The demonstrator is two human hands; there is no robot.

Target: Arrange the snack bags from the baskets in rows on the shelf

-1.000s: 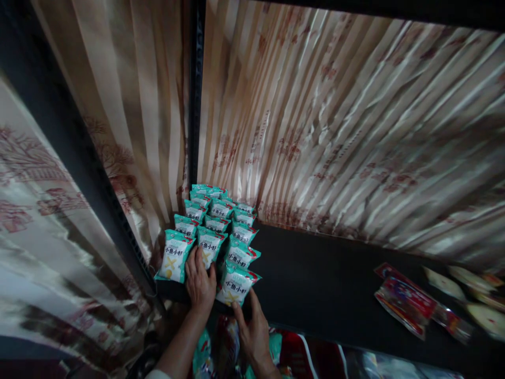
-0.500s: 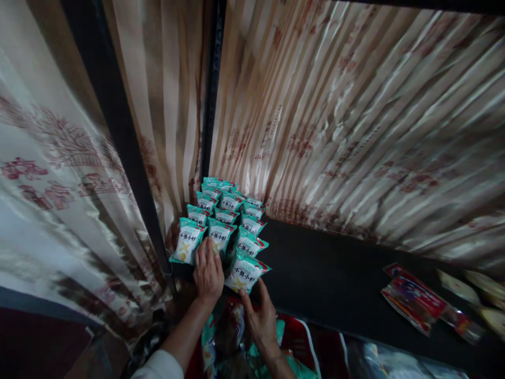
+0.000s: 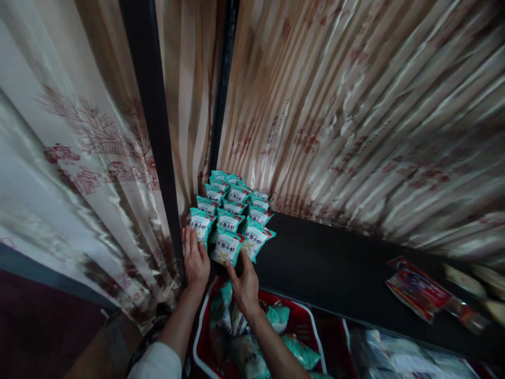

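Observation:
Rows of teal and white snack bags [image 3: 236, 195] stand upright on a black shelf, at its left end. My right hand [image 3: 245, 287] grips a snack bag [image 3: 227, 247] by its lower right part, thumb in front. That bag stands before the middle row, left of the front right bag [image 3: 255, 238]. My left hand [image 3: 196, 261] rests with fingers stretched out against the lower left side of the front left bag [image 3: 200, 223]. Its fingers are not wrapped round anything.
Below the shelf edge, a red basket [image 3: 317, 337] with a white rim holds more snack bags. Red packets [image 3: 418, 289] lie on the black shelf [image 3: 315, 263] to the right. A dark post [image 3: 152, 100] stands at left, and pleated curtains [image 3: 315, 105] hang behind.
My right hand has moved its bag left, from the front of the right row to before the middle row. My left hand has shifted from the middle front bag to the left one.

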